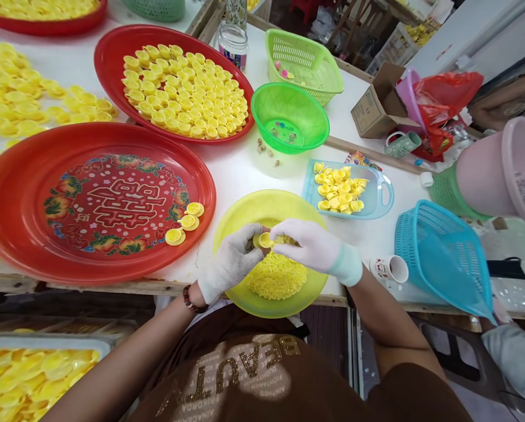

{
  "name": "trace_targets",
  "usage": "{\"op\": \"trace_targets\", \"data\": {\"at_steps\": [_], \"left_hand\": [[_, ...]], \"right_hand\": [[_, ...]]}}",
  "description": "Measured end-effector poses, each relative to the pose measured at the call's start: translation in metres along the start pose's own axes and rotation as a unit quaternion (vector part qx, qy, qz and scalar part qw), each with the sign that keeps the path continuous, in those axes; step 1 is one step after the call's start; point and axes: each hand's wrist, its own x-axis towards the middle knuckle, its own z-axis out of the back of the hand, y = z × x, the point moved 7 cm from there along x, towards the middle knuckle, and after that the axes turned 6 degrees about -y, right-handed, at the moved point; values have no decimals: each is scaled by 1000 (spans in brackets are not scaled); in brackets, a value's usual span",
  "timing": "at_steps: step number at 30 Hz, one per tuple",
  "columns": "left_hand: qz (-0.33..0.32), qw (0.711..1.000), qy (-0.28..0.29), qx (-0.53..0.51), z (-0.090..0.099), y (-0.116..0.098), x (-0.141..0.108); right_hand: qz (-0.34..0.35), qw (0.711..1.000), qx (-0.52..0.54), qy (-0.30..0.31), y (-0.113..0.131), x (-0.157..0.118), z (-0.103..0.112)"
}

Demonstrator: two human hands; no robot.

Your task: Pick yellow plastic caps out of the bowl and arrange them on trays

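My left hand (236, 258), in a white glove with bare fingertips, pinches a small yellow cup-shaped piece (265, 240) above a yellow bowl (236, 214). From the right, my right hand (309, 246), in a white glove with a pale green cuff, meets it with fingers closed near the piece; what those fingers hold is too small to make out. Small yellow bits (278, 275) are heaped in the bowl under both hands. On the left, a red patterned tray (20, 193) carries several yellow pieces (189, 223) at its right edge.
Behind stand a red tray of yellow pieces (108, 64), a green bowl (262, 111) and a light green basket (333, 76). To the right are a light blue tray (374, 202) of yellow pieces, a white cup (396, 269) and a blue basket (447, 264).
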Motion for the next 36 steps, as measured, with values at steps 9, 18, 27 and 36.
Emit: {"op": "trace_targets", "data": {"at_steps": [9, 18, 27, 36], "left_hand": [[-7, 999, 35, -33, -6, -3, -2], [-72, 996, -57, 10, 14, -15, -3], [-46, 998, -41, -16, 11, -12, 0], [-42, 977, -183, 97, 148, 31, 65]], "right_hand": [[-15, 998, 2, -65, 2, 2, 9], [-64, 994, -54, 75, -36, -18, -32], [-92, 991, -87, -37, -17, -7, -1], [-229, 939, -226, 118, -73, -48, -23]]}}
